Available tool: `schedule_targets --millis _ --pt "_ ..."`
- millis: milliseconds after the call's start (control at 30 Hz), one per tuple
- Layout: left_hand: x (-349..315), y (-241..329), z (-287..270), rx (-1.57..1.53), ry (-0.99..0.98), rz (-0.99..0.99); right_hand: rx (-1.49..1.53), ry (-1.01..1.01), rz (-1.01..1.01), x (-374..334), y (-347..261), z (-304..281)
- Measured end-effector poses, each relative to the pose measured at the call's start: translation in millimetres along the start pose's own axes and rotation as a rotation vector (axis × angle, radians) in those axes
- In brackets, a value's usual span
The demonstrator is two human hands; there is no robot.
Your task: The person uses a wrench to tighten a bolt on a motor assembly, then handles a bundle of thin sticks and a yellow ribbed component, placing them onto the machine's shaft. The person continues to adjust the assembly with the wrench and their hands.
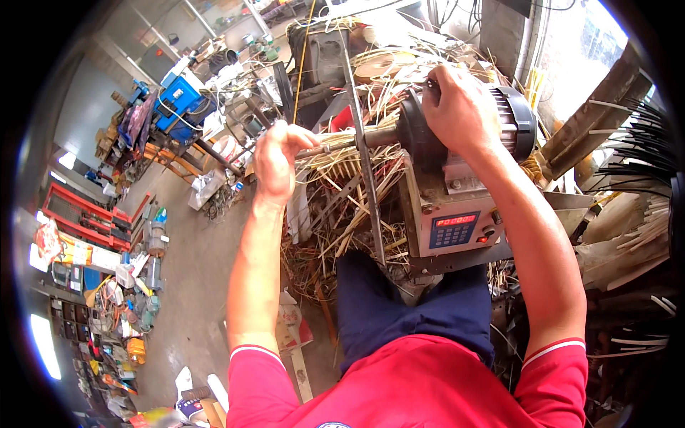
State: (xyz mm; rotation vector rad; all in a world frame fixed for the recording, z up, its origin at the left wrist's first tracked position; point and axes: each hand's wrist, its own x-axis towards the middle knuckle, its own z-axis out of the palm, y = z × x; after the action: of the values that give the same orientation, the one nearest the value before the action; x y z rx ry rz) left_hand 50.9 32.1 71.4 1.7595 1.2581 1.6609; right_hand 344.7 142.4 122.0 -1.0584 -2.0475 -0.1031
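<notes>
My left hand (277, 158) curls its fingers at the outer end of a metal shaft (341, 146). A thin yellow cord (302, 60) comes down from above to these fingers; whether they pinch it I cannot tell. The shaft juts leftward from a black motor (410, 128) with a ribbed casing, mounted on a metal control box (424, 196). My right hand (464, 107) lies over the motor's top, its fingers closed around a small dark part that they mostly hide. A keypad panel (454, 230) with a lit red display faces me on the box.
An upright metal bar (362, 150) crosses in front of the shaft. Straw-like strips (342, 178) pile up around and under the machine. Black and white bristle-like strands (642, 153) stick out at the right. A blue machine (182, 100) and red metal frames (93, 217) stand at the left.
</notes>
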Motion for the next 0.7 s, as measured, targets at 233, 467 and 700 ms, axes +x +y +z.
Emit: schedule_targets --millis 233,467,700 --pt "5.4 -1.2 14.4 0.267 -0.016 -0.094 0.001 0.005 -0.009 -0.7 4.5 2.4" --pt "-1.2 -2.5 22.3 0.692 -0.122 0.034 -0.007 0.019 -0.028 -0.8 5.7 4.9" --pt "5.6 7.8 23.2 0.911 -0.252 0.011 -0.010 0.032 -0.035 -1.0 6.5 6.1"
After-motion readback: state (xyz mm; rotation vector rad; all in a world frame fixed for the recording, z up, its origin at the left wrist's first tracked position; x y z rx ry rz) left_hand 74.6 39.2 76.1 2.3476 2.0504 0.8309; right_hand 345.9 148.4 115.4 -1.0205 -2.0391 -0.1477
